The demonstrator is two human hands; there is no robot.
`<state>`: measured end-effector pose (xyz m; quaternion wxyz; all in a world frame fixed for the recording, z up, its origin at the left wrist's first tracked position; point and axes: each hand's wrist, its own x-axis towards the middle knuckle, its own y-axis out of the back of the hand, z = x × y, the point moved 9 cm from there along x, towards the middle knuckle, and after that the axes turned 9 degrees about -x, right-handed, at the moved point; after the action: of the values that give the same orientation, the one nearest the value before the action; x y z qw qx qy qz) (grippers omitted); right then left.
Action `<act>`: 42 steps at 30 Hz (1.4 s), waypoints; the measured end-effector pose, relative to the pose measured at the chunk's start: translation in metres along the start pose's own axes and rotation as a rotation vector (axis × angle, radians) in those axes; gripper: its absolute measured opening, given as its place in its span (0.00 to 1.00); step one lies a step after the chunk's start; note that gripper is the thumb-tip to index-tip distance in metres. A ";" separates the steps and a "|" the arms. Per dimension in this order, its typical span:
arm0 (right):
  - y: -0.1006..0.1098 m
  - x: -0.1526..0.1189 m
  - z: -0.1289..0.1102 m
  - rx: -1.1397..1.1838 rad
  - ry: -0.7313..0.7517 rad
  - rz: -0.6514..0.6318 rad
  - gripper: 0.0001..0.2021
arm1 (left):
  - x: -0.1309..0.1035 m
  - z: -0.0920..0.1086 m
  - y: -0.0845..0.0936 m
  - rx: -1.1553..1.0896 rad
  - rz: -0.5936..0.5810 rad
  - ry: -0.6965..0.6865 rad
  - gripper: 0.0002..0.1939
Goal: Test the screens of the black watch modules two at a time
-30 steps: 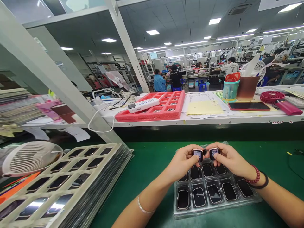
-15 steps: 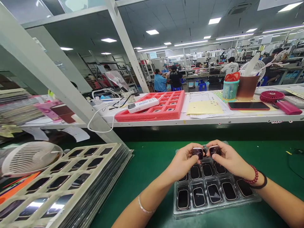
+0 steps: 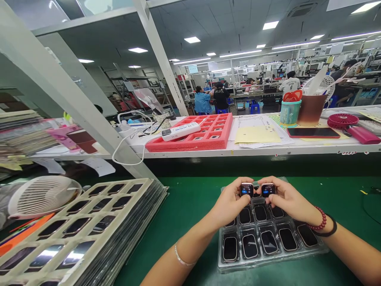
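Observation:
Above the far part of a clear plastic tray (image 3: 253,263), each of my hands grips a smartwatch without a strap. My left hand (image 3: 230,200) is closed on one smartwatch (image 3: 246,189), thumb at its lower edge. Close beside it, my right hand (image 3: 287,198) pinches the other smartwatch (image 3: 268,190). Both screens are lit and show small icons with a blue patch. Below, the tray's pockets hold several dark-screened watches (image 3: 269,242); my hands cover part of the back rows.
To the left rises a stack of trays with watches (image 3: 79,226), near a white fan (image 3: 44,196). A shelf (image 3: 190,156) spans the back, bearing a red foam tray (image 3: 190,146), a phone (image 3: 313,133) and a brown cup (image 3: 311,109). A slanted post (image 3: 89,103) stands left.
The screens of both held watches have gone from a dark face to lit icons with blue. My hands stay in nearly the same place; the view has shifted slightly.

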<state>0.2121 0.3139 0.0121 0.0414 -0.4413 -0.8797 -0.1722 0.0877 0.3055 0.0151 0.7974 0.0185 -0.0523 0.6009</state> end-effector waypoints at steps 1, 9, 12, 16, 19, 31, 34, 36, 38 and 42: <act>-0.001 0.000 0.000 -0.001 -0.005 -0.010 0.18 | 0.000 0.002 0.000 0.002 0.004 -0.011 0.17; -0.001 -0.001 0.001 -0.002 -0.012 -0.014 0.20 | -0.001 0.001 -0.002 -0.043 -0.018 -0.010 0.21; 0.001 0.000 0.000 0.048 -0.002 -0.009 0.15 | -0.001 -0.003 -0.001 -0.073 -0.011 0.037 0.16; 0.003 -0.001 0.001 0.106 -0.003 0.003 0.16 | -0.001 0.001 0.003 -0.079 0.018 0.026 0.22; 0.003 0.000 0.004 0.089 -0.026 0.012 0.19 | -0.002 0.005 0.001 -0.089 -0.004 -0.011 0.26; 0.002 -0.001 0.004 0.041 -0.032 0.019 0.21 | -0.003 0.007 0.001 -0.037 0.008 -0.028 0.22; 0.000 -0.002 0.001 0.034 -0.022 -0.004 0.22 | -0.003 0.007 0.000 0.002 0.009 -0.025 0.24; -0.001 -0.002 -0.001 0.034 -0.007 -0.018 0.19 | -0.003 0.006 0.000 0.016 0.008 -0.021 0.24; -0.001 -0.002 -0.001 0.026 -0.004 -0.028 0.14 | -0.003 0.005 0.000 0.006 -0.001 -0.022 0.19; -0.001 -0.001 0.001 0.019 -0.010 -0.028 0.12 | -0.002 0.004 -0.001 -0.015 -0.021 -0.018 0.13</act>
<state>0.2120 0.3135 0.0107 0.0387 -0.4295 -0.8875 -0.1623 0.0878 0.3031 0.0186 0.8032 0.0186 -0.0640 0.5920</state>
